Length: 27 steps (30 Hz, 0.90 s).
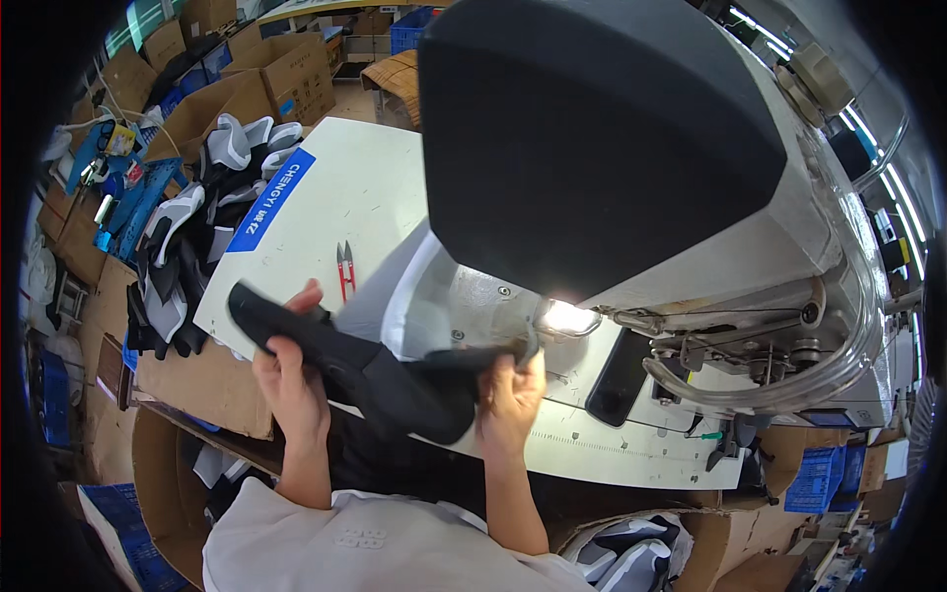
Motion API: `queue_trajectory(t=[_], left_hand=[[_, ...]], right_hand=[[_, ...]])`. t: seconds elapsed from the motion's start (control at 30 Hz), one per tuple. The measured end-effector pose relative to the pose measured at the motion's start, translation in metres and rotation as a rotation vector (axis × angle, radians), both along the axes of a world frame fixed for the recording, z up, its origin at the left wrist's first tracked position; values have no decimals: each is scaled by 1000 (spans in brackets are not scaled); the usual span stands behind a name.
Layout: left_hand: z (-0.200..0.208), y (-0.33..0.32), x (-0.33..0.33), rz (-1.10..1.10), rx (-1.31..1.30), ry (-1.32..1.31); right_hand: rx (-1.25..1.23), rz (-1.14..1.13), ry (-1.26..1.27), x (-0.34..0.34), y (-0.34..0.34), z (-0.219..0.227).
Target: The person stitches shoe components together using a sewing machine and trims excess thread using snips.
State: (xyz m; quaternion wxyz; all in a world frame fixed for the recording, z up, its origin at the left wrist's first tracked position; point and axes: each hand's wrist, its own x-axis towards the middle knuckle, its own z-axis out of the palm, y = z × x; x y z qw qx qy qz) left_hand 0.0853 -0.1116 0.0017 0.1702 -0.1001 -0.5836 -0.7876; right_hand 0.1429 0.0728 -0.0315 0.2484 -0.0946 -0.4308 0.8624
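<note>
Between my two hands is a padded black fabric piece (pixel 365 380), with a light grey and white panel standing up behind it. Its kind is not certain; the curved shape resembles a shoe upper. My left hand (pixel 293 385) grips the black part near its left end, thumb and fingers on either side. On the other end, my right hand (pixel 511 400) pinches the dark edge close to the sewing machine (pixel 612 148). The machine's lit needle area is partly covered by its big black head. Red-handled thread snips (pixel 346 274) lie on the white table (pixel 380 178) beyond my left hand.
A black phone (pixel 619 380) rests on the table right of my right hand. Similar black, grey and white pieces (pixel 178 232) are heaped at the left edge. Cardboard boxes (pixel 296 74) stand behind, and an open carton (pixel 710 543) holding more pieces sits at lower right.
</note>
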Motion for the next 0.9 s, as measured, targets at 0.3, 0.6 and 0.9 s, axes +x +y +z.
queue_trajectory(t=[0.3,0.6,0.9], left_hand=[[1,61,-13,-615,-290,-18],[26,88,-18,-623,-746,-64],[34,90,-24,-754,-571,-96]], right_hand=[[409,-363,-367,18,48,31],[810,-435,-216,22,59,16],[624,-423,-155,24,51,30]])
